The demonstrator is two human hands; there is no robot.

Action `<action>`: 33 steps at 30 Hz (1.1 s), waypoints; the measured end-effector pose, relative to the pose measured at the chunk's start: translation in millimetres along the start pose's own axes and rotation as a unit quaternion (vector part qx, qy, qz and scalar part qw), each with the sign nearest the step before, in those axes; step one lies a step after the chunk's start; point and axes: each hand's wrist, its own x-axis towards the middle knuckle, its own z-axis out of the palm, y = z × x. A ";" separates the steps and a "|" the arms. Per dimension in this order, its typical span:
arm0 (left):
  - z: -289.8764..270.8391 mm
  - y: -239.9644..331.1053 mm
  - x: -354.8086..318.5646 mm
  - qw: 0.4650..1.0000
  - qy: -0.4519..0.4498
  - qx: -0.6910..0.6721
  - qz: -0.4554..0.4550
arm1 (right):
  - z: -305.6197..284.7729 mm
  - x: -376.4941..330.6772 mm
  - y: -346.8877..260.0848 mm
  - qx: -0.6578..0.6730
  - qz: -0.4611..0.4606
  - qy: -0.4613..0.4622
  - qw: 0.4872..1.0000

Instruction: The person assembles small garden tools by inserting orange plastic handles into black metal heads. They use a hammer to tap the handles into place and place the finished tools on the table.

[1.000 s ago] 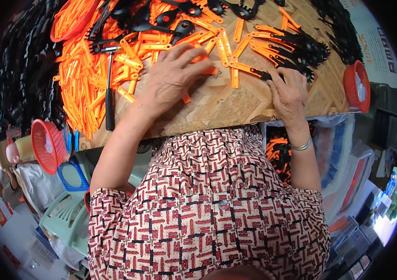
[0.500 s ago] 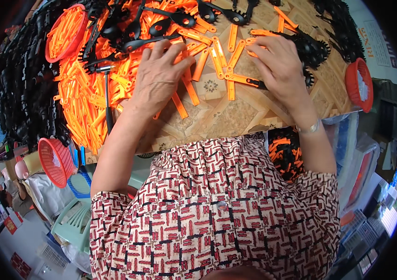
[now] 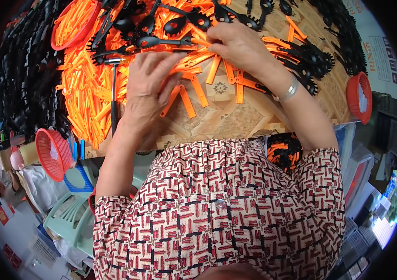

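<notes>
My right hand (image 3: 240, 46) reaches to the middle of the table, its thumb and forefinger pinched on an orange handle (image 3: 200, 42). This handle lies in line with the shaft of a black kitchen utensil (image 3: 158, 42); whether they are joined I cannot tell. Just left and nearer, my left hand (image 3: 151, 77) rests over orange handles, fingers bent, thumb and forefinger apart. Several loose orange handles (image 3: 199, 91) fan out on the patterned tabletop (image 3: 226, 114) beside it. A large orange heap (image 3: 86, 98) lies left of my left hand, with a hammer (image 3: 114, 102) on its near side.
Black utensils with orange handles (image 3: 308, 60) lie at the right. Dark utensil parts (image 3: 26, 70) pile up far left. Red baskets stand at the table's left (image 3: 55, 154) and right (image 3: 359, 98) edges; another (image 3: 77, 32) holds orange handles. A green plastic chair (image 3: 68, 214) stands lower left.
My right hand has moved left from the right-hand utensils to the orange handle at the middle. My left hand has drawn slightly left and nearer. The whole view has shifted a little.
</notes>
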 end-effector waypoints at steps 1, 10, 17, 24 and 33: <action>3.6 3.9 1.0 0.997 0.039 -0.052 -0.030 | -0.4 -7.1 -3.5 0.065 0.010 -0.010 0.998; 19.3 17.4 -0.8 0.997 0.018 0.039 -0.060 | -1.0 5.3 -6.5 0.134 -0.097 0.070 0.984; 3.4 31.6 -12.3 0.927 0.008 -0.243 -0.284 | 16.4 79.1 9.7 -0.104 -0.131 0.171 0.971; 2.6 27.2 -19.8 0.760 0.010 -0.516 -0.395 | 9.3 69.0 1.0 -0.116 -0.179 0.234 0.948; -10.5 35.4 -11.3 0.900 0.016 -0.350 -0.259 | -20.3 -31.5 -12.3 0.584 0.149 -0.085 0.794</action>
